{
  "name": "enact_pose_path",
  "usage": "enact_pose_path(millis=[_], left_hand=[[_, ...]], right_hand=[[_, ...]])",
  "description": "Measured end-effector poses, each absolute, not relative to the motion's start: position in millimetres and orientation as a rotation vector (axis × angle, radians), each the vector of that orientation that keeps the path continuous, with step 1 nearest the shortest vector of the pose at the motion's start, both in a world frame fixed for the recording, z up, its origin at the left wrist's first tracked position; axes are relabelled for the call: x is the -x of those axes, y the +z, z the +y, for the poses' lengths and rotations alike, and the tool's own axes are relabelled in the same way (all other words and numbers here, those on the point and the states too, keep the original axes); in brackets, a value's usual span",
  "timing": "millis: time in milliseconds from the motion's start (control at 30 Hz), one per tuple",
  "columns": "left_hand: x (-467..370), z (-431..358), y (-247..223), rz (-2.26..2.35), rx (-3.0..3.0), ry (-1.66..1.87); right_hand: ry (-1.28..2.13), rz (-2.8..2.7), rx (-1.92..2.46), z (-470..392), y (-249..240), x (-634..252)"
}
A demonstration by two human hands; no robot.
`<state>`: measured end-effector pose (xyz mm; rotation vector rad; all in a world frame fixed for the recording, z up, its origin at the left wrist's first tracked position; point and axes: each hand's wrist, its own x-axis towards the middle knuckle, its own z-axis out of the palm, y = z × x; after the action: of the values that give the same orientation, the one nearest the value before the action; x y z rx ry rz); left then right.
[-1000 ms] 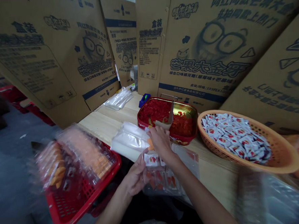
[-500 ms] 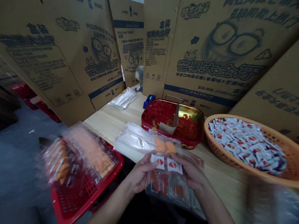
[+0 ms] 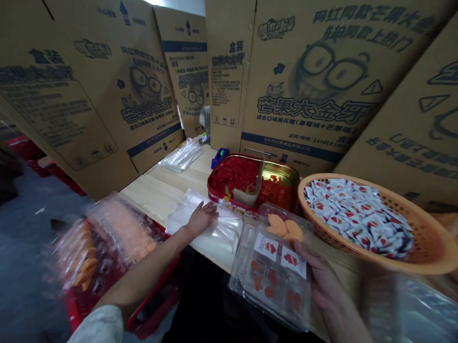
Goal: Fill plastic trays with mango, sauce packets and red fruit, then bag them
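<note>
My right hand (image 3: 325,278) grips the right side of a clear plastic tray (image 3: 242,265), with the thumb over its edge. Orange pieces (image 3: 285,228) fill its top compartment. Two white printed sachets (image 3: 266,248) lie across the middle, and small red-orange bits (image 3: 271,283) show in the lower compartments. On the table to the left, my left hand (image 3: 201,220) rests on a stack of clear plastic bags (image 3: 225,231), its fingers apart and slightly bent. Behind the tray stands a red tin (image 3: 232,174) of red pieces, with a cardboard divider in it.
An orange basket (image 3: 437,251) heaped with sachets stands at the right. At lower left, a red basket (image 3: 153,301) holds packed trays. More clear bags (image 3: 181,155) and a blue tape dispenser (image 3: 219,158) lie at the back, before large cardboard boxes (image 3: 308,78).
My left hand has left the tray and moved left onto the plastic bags. The tray has shifted right and turned slightly in my right hand. The camera view has also swung right.
</note>
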<state>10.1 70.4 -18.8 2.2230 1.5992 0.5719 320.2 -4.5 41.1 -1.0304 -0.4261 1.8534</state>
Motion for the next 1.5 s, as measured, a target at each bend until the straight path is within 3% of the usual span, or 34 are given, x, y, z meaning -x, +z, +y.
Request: enact_pose_path(millis=[133,400,600,900,1100,1300,1500], left_hand=[[-9,62,-10,1.599,-2.258,0.702],[-38,25,56,1.615,-2.180,1.159],[-88,-17,61,1.422,-1.536,1.459],[-93,-36,43,0.919,-0.678,1.302],[-74,-37,25,1.052,-0.769,1.102],[-63,-43,28,1.224,-0.888,1.261],[-68,-50,35,1.286,-0.930,1.310]], right_hand=[[1.821,-0.387,1.011,-5,36,-325],[1.812,-0.334,0.886,-12,48,-318],[1.864,-0.408,0.819,-21,66,-281],[1.986,-0.603,0.759,-22,63,-275],[2.020,-0.497,0.790,-25,61,-285],[1.655,-0.323,0.872,5,61,-312],[1.250,-0.237,0.689,38,92,-306]])
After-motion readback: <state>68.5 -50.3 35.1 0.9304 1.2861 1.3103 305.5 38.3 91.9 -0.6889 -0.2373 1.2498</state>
